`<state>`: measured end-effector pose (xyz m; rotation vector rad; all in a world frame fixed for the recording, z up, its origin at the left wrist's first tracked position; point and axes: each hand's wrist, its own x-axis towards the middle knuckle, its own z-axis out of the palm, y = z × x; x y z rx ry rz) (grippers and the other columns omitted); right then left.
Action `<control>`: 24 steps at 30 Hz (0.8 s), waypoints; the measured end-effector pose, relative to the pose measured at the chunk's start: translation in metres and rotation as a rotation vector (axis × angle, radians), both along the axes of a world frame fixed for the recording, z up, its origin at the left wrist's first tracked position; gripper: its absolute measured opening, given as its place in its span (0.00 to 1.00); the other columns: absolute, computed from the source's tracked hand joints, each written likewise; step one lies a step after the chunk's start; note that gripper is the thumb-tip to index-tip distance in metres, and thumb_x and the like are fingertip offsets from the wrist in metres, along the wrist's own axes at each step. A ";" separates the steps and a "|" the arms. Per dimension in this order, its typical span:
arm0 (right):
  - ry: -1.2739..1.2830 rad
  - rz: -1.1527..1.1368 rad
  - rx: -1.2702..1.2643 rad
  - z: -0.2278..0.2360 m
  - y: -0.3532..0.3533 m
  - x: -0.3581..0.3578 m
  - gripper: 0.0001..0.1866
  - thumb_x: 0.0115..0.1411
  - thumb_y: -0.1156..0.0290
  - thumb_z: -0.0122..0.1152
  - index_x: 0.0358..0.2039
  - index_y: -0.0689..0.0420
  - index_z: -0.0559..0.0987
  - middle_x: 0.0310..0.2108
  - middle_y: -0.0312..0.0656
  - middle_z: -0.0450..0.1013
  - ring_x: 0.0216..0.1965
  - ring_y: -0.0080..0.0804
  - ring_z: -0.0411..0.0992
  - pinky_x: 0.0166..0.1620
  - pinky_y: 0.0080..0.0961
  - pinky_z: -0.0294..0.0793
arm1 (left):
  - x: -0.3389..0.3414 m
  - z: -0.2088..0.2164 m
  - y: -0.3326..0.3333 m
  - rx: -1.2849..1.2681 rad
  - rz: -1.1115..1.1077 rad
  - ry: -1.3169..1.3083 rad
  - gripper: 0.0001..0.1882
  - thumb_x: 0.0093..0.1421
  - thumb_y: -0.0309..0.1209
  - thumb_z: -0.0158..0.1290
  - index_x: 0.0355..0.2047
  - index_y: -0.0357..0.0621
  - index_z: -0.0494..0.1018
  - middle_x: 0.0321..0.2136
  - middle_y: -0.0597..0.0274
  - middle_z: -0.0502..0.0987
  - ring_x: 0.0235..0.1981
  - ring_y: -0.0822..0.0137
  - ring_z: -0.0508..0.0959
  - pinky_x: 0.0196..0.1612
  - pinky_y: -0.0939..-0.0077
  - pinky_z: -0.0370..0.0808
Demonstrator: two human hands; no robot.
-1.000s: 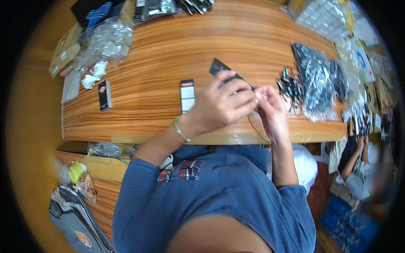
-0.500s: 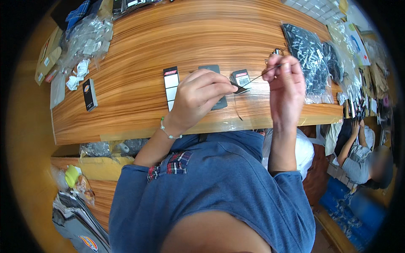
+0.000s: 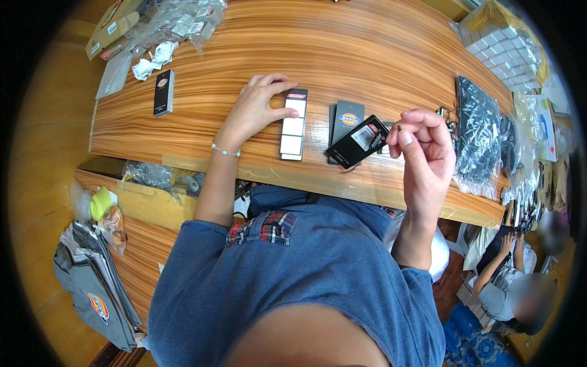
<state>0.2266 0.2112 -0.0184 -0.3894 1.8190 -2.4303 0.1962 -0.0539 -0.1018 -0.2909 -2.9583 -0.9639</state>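
Note:
My left hand (image 3: 260,110) is at a tall hang tag (image 3: 294,125) with a dark top and white panels, which lies on the table. Its thumb rests on the tag's left side and the other fingers reach its top edge, spread apart from the thumb. My right hand (image 3: 426,162) is raised over the table edge, thumb and fingertips pinched on the end of a thin dark cord. By that hand is a black hang tag (image 3: 353,150) with a white label, tilted. It partly covers a dark grey tag (image 3: 348,107) with a round emblem.
Another small stack of black tags (image 3: 164,92) lies at the left, near crumpled white paper (image 3: 160,55) and clear plastic bags (image 3: 189,24). To the right are a bagged dark bundle (image 3: 477,134) and a box of small white blocks (image 3: 498,46). A co-worker (image 3: 507,293) sits at far right.
My left hand has let go of the cord and moved left to the tall tag. My right hand keeps the cord end, and the black tag now shows its labelled face. The view has shifted.

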 end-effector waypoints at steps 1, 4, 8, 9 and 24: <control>-0.007 -0.005 0.024 0.000 0.000 0.001 0.09 0.57 0.81 0.51 0.40 0.63 0.69 0.27 0.39 0.72 0.29 0.18 0.69 0.32 0.12 0.67 | -0.001 0.000 0.000 -0.022 -0.018 -0.026 0.30 0.41 0.39 0.62 0.47 0.48 0.71 0.47 0.57 0.68 0.54 0.58 0.61 0.57 0.63 0.58; 0.008 -0.011 0.094 -0.002 -0.003 0.001 0.09 0.56 0.80 0.53 0.39 0.63 0.70 0.27 0.38 0.72 0.29 0.18 0.70 0.32 0.13 0.67 | 0.000 0.007 0.005 -0.141 -0.021 0.219 0.27 0.42 0.34 0.62 0.45 0.45 0.71 0.44 0.59 0.71 0.49 0.61 0.67 0.53 0.66 0.64; 0.145 -0.092 0.296 -0.014 -0.007 -0.006 0.10 0.53 0.80 0.55 0.37 0.64 0.71 0.24 0.37 0.73 0.28 0.18 0.70 0.33 0.13 0.66 | 0.004 0.018 0.025 0.571 0.158 -0.158 0.14 0.50 0.21 0.56 0.39 0.36 0.71 0.30 0.62 0.76 0.31 0.76 0.75 0.35 0.86 0.72; 0.145 -0.106 0.315 -0.016 -0.010 -0.008 0.09 0.53 0.80 0.56 0.36 0.63 0.71 0.24 0.36 0.73 0.28 0.17 0.69 0.33 0.13 0.65 | 0.007 0.026 0.036 0.667 0.133 -0.147 0.14 0.51 0.20 0.56 0.39 0.36 0.71 0.30 0.62 0.76 0.31 0.77 0.75 0.35 0.87 0.72; 0.290 -0.313 0.316 -0.028 -0.027 -0.007 0.08 0.51 0.82 0.56 0.32 0.64 0.70 0.23 0.37 0.71 0.24 0.17 0.65 0.29 0.13 0.65 | 0.025 0.079 0.089 0.644 -0.069 0.096 0.09 0.48 0.21 0.58 0.32 0.36 0.75 0.27 0.62 0.77 0.30 0.75 0.77 0.32 0.84 0.75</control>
